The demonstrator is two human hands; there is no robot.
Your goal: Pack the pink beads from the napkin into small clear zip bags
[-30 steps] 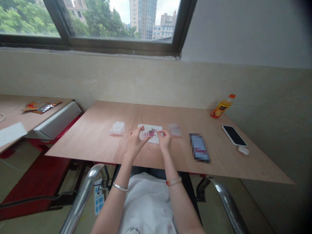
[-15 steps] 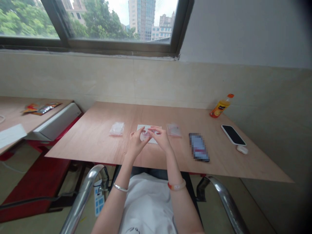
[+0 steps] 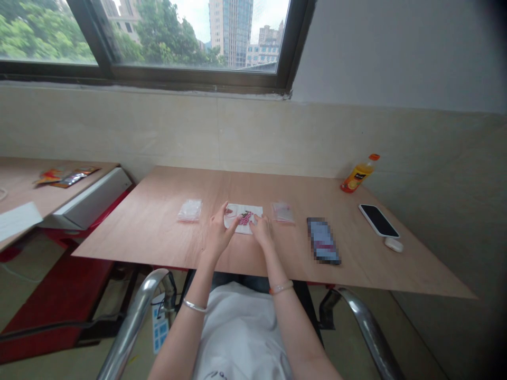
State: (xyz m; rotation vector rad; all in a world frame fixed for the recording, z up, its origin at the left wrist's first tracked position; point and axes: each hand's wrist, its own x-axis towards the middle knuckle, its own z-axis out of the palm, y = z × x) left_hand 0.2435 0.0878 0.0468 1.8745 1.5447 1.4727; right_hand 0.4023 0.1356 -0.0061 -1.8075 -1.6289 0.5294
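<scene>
A small white sheet (image 3: 257, 211) printed with a pink-and-purple grape-like cluster (image 3: 245, 217) lies flat on the table in front of me. My left hand (image 3: 217, 231) rests at its left edge, thumb and forefinger spread apart over the sheet and nothing visible between them. At the sheet's right edge is my right hand (image 3: 262, 231), its fingers bent and the fingertips close together near the print. Whether anything small sits in that pinch is too fine to see. Clear plastic packets flank the sheet, a left one (image 3: 190, 210) and a right one (image 3: 282, 212).
On the wooden table (image 3: 150, 237) are a phone with a blurred screen (image 3: 324, 240), a white-edged phone (image 3: 379, 220), a small white case (image 3: 393, 244) and an orange drink bottle (image 3: 359, 174). Metal chair arms (image 3: 137, 316) stand either side of me. A second table holds snack wrappers (image 3: 65, 177).
My hands were close together above the sheet, fingertips almost meeting. Now they are apart, the right one lower and farther right, and the printed cluster shows between them.
</scene>
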